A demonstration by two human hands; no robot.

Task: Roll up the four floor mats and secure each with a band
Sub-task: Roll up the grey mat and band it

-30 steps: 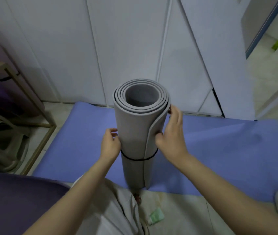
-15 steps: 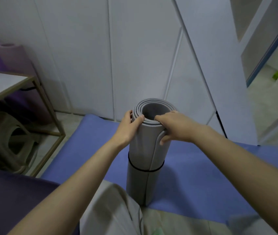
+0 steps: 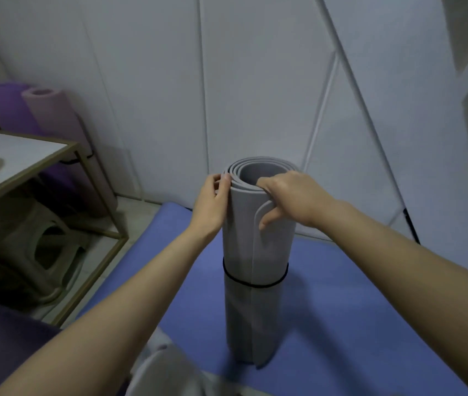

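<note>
No text, label, brand, number or sign can be read anywhere in this view.

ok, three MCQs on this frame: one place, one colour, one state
1. The grey mat stands on:
A) the blue mat
B) a table
C) a stool

2. The band is:
A) white
B) black
C) red

3. The right hand:
A) hangs idle
B) lies flat on the floor
C) grips the grey mat's top rim

Key:
1 A: the roll's lower end rests on the blue mat.
2 B: a thin black line rings the roll about halfway up.
3 C: the fingers curl over the rim into the core, with the thumb outside.
</note>
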